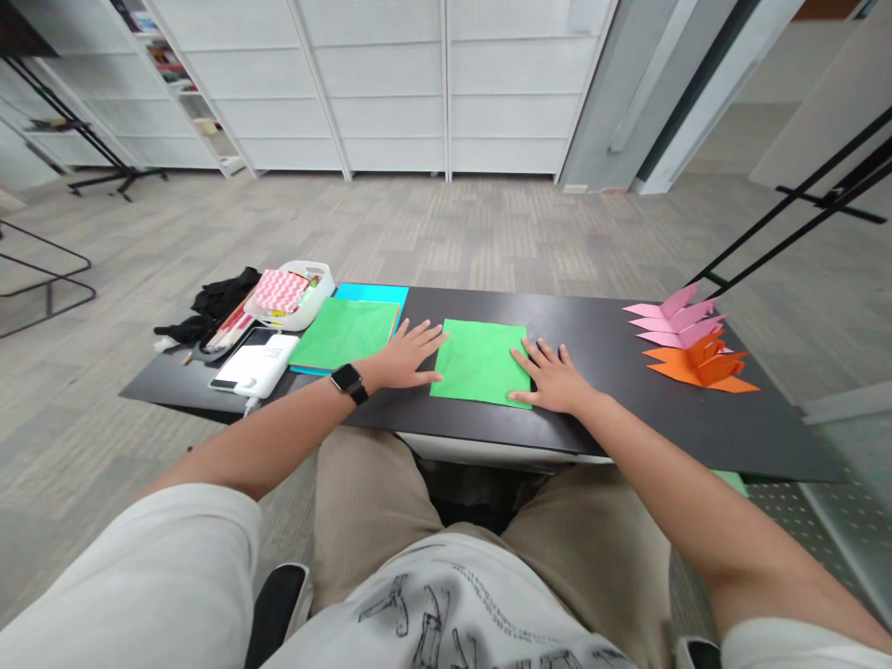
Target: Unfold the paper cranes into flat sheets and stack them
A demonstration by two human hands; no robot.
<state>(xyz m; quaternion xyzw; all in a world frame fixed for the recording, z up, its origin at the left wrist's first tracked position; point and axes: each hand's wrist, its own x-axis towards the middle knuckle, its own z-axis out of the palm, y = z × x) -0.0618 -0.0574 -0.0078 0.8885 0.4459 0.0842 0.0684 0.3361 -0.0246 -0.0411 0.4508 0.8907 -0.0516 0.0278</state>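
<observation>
A square sheet of green paper [482,362] lies flat on the dark table [571,321] in front of me. My left hand [408,357] rests palm down at its left edge, fingers spread, with the fingertips near or on the paper. At the right edge my right hand [553,374] lies with its fingers apart, its fingertips touching the sheet. Neither hand grips anything. Left of my left hand is a stack of coloured paper [347,333], green on top, with a blue sheet [373,294] showing behind it.
Folded pink paper pieces [675,318] and an orange one [701,362] stand at the table's right end. On the left are a white basket [321,288] of supplies, a white power bank [268,365], a phone [243,358] and black cloth [221,299].
</observation>
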